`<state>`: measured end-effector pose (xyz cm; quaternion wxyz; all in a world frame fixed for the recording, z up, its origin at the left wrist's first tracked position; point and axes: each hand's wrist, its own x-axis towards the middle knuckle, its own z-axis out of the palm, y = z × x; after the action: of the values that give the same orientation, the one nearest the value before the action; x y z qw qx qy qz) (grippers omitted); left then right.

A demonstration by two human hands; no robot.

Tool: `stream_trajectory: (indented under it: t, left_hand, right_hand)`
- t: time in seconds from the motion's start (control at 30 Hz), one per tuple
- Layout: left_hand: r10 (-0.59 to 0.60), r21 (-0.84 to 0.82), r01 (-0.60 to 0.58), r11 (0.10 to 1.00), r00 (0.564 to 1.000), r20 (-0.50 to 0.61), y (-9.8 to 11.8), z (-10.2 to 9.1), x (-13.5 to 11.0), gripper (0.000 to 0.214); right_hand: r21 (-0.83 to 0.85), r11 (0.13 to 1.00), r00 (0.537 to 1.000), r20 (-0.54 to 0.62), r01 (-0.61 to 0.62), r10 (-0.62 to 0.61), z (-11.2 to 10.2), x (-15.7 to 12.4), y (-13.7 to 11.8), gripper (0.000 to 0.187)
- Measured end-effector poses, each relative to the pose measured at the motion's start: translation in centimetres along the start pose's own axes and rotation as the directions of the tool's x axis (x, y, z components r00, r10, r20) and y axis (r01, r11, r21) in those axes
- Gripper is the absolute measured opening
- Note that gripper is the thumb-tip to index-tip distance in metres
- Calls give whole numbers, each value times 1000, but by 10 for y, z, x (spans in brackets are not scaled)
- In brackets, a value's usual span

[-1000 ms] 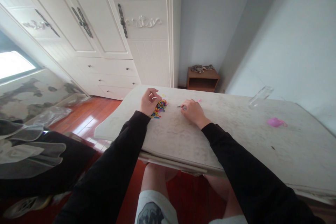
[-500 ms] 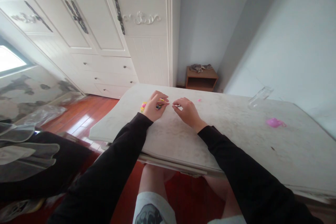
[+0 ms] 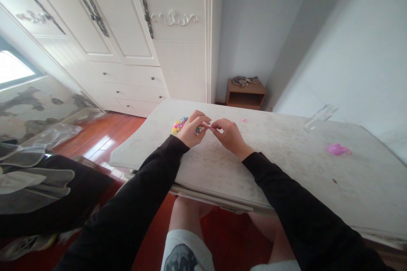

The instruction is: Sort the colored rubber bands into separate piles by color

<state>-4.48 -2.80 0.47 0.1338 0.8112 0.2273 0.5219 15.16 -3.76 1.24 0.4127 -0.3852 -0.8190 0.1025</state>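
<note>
Above the white tabletop (image 3: 210,169), my left hand (image 3: 194,129) and my right hand (image 3: 229,136) meet fingertip to fingertip. Both are closed in a pinch. Whatever lies between the fingertips is too small to name. A pile of small multicoloured pieces (image 3: 179,124), yellow, pink and blue, lies on the table beside and partly behind my left hand. A tiny pink piece (image 3: 244,120) rests on the table beyond my right hand.
To the right lie a pink pouch-like item (image 3: 338,149) and a clear glass or plastic cylinder (image 3: 321,117) near the wall. A white wardrobe (image 3: 181,59) and a small brown stand (image 3: 246,95) are behind the table. A dark, cloth-draped seat (image 3: 79,190) is at left.
My two hands have come together, closing the small gap between their fingertips. More of the multicoloured pile shows beside my left hand. The view has shifted slightly.
</note>
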Motion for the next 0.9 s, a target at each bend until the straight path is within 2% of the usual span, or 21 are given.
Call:
stream_trajectory:
  t: [0.43,0.9]
  left_hand:
    - [40,143,-50,988,997,71,-3,-1,-2,41]
    - [31,58,-34,998,998,53,1,2,-2,39]
  right_hand:
    - [-81,997,997,79,7,-1,-2,1,-3,10]
    - [-69,998,996,84,-9,15,-3,2,-2,14]
